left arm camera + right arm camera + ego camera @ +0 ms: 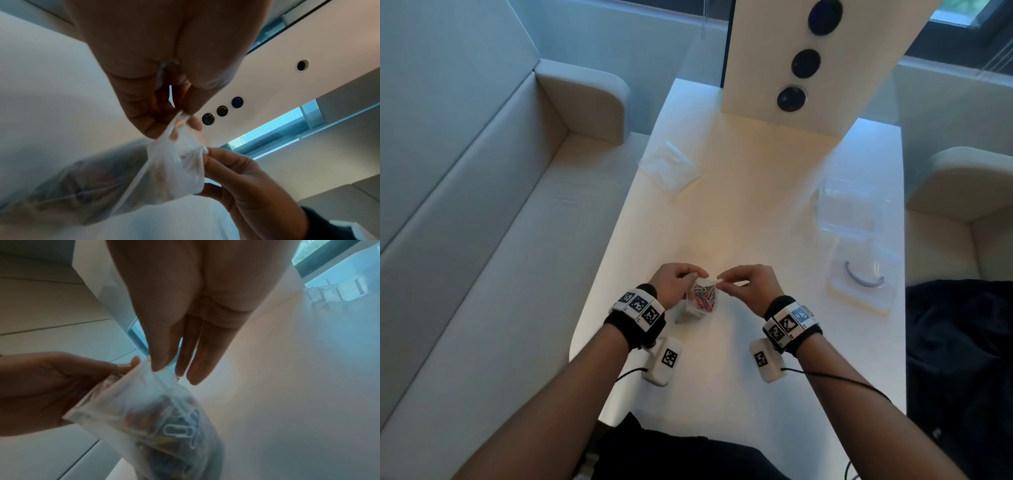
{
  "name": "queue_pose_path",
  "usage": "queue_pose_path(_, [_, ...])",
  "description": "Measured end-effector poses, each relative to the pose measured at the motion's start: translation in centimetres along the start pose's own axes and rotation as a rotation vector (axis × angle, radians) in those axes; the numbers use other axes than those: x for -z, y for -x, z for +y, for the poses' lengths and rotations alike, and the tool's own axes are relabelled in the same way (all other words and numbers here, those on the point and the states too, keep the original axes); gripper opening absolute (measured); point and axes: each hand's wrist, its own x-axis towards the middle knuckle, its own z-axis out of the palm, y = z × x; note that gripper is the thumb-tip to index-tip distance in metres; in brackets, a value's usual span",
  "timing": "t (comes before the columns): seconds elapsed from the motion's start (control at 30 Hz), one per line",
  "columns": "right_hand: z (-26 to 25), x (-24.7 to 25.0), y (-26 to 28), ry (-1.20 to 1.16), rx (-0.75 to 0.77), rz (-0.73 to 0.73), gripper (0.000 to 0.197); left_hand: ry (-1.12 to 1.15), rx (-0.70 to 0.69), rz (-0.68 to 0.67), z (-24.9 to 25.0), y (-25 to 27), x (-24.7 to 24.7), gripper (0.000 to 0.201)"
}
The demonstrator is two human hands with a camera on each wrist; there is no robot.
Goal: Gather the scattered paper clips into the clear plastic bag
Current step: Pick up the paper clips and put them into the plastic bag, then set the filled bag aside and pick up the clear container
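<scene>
A small clear plastic bag point(702, 296) full of coloured paper clips point(704, 295) hangs just above the white table point(756, 212), near its front. My left hand point(677, 281) pinches the bag's top edge on the left side. My right hand point(743, 283) pinches the same top edge on the right. In the left wrist view the bag point(176, 172) stretches between my left hand point(164, 113) and my right hand point(232, 175). In the right wrist view the paper clips point(176, 431) show through the bag point(144, 410), with my thumb and forefinger on its rim. No loose clips show on the table.
A crumpled clear wrapper point(669, 163) lies at the table's back left. A clear plastic box point(847, 205) and its lid point(861, 277) sit at the right. A white post with dark round buttons point(796, 61) stands at the far end. Cream sofas flank the table.
</scene>
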Motion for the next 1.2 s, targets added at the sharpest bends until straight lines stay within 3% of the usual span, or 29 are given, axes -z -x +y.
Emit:
queue_pose_path(0.2, [-0.4,-0.9,0.3,-0.271,-0.033,0.045,0.013,-0.398,-0.260,0.134,1.2,-0.2,0.8,0.013])
queue_pose_path(0.5, [-0.5,-1.2,0.2,-0.354,-0.090,0.114,0.012,-0.665,-0.487,0.070,1.5,-2.4,0.2,0.016])
queue_pose_path(0.67, [-0.4,-1.8,-0.7,-0.359,-0.129,0.153,0.007,-1.036,-0.573,0.051,1.9,-3.8,-0.3,0.019])
queue_pose_path(0.87, [0.8,-2.3,-3.4,-0.554,-0.326,0.129,0.009,-1.076,-0.478,0.123,-0.1,-5.6,3.9,0.016])
queue_pose_path(1.07, [1.5,-5.6,-6.2,-0.651,-0.601,0.099,0.008,-1.128,-0.184,0.132,-1.6,-9.0,6.2,0.021])
queue_pose_path(1.2, [3.1,-3.5,-7.5,-0.505,-0.564,0.126,0.004,-1.176,-0.117,0.149,-1.1,-11.8,6.3,0.027])
